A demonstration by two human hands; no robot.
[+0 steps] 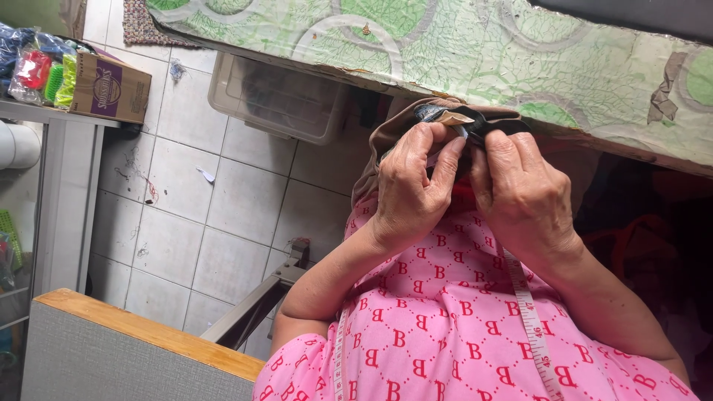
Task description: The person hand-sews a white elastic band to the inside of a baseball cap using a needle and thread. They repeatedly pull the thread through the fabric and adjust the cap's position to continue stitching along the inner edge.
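We are pinching a folded brown and dark cloth piece (445,119) with both hands. Our left hand (408,189) and right hand (520,197) are closed tight on it, fingertips close together, at twelve o'clock from our pink patterned shirt (438,327). It looks like small finger work on the cloth edge, needing a steady grip. The green-covered table (475,52) edge sits just above; open tiled floor (223,200) lies at nine o'clock.
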